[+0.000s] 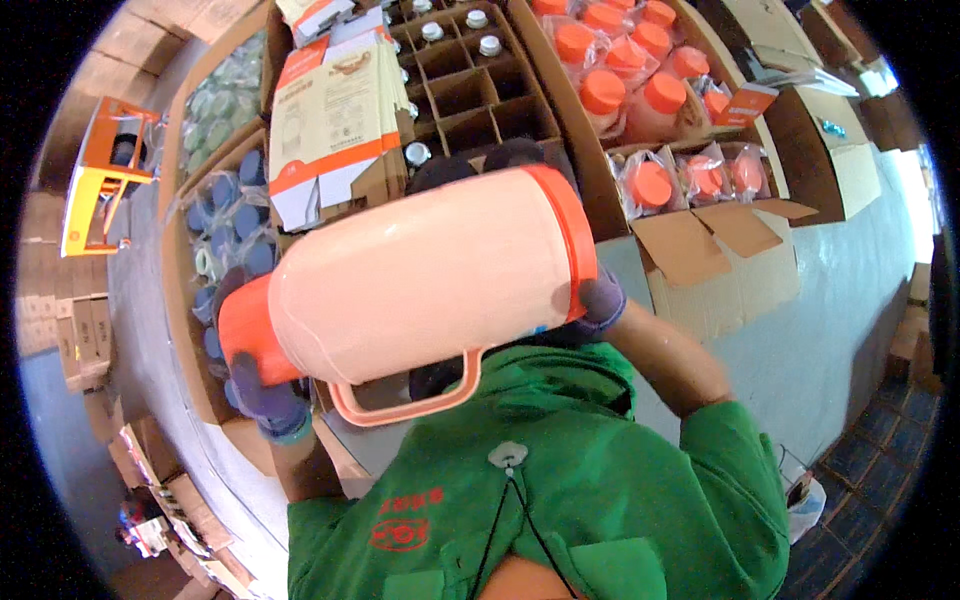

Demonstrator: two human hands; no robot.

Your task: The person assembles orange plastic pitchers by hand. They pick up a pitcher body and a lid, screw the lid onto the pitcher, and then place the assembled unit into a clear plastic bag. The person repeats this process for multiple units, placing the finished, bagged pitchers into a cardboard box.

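Big peach jug [420, 275] held sideways at chest, centre frame. Left hand [265, 395] at 8 o'clock clamps its orange lid [250, 335]; right hand [600, 300] at 3 o'clock grips the base. Boxes [720, 260] w/ more jugs at 1 o'clock.

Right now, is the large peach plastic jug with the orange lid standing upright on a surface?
No, the large peach plastic jug lies sideways in the air, held by the left hand and the right hand.

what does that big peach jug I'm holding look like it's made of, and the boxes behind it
The jug looks like moulded plastic: smooth, matt peach shell with a soft sheen, orange rings at each end, a thin moulded handle. The open boxes look like plain brown corrugated cardboard, with dull, creased flaps.
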